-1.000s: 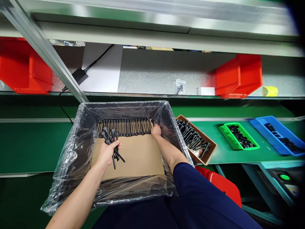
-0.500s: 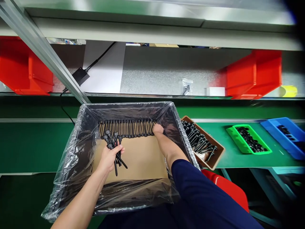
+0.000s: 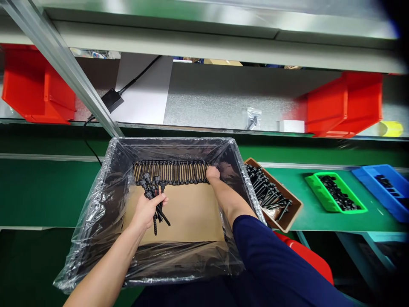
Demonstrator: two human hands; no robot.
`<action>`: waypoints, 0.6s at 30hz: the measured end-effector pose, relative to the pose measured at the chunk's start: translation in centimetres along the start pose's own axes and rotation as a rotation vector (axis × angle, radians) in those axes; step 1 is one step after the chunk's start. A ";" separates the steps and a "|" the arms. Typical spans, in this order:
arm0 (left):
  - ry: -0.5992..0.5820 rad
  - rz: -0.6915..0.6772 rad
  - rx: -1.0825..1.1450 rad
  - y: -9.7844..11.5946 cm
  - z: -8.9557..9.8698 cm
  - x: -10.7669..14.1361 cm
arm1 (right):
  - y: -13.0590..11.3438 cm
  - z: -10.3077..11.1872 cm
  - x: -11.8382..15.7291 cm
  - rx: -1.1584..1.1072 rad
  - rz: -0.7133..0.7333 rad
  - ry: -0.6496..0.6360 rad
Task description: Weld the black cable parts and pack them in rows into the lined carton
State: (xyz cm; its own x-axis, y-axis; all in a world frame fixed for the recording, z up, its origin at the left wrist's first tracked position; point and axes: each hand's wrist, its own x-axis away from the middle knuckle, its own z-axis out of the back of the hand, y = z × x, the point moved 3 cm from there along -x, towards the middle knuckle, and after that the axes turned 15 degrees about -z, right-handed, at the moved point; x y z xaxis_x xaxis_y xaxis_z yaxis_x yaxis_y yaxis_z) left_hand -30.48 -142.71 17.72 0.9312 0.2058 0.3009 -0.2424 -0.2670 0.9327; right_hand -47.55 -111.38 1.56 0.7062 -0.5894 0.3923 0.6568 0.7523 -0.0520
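A bunch of black ribbed rods with knobbed heads is gripped in my left hand, heads up, over the brown cardboard sheet. That sheet lies in a dark bin lined with clear plastic. Along the bin's far side, a row of the same black rods lies side by side on the cardboard. My right hand is closed at the right end of this row. Its fingertips are hidden, and I cannot make out whether a rod is between them.
Right of the bin, a brown box holds more black rods. Beyond it stand a green tray and a blue tray with small black parts. Red bins sit on the shelf behind. A metal post rises at the left.
The view has shifted and tilted slightly. Both hands stay nearly where they were over the bin, the left still holding its bunch of rods.
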 end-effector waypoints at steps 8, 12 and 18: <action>-0.016 -0.108 0.014 0.4 0.3 -0.1 | -5.3 0.5 13.1 -0.466 0.639 -0.539; 0.096 -0.248 -0.011 0.7 0.9 -0.4 | -7.6 1.6 22.8 -0.677 0.862 -1.080; 0.289 -0.404 0.029 2.6 2.7 0.3 | -9.1 1.8 29.9 -0.858 0.791 -0.915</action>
State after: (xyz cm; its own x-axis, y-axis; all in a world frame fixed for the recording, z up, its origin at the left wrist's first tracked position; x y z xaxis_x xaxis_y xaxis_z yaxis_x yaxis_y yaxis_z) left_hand -30.12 -145.94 19.65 0.8348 0.5493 -0.0369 0.1337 -0.1372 0.9815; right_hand -32.88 -135.30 15.38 0.7523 0.5110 0.4159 0.3724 0.1909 -0.9082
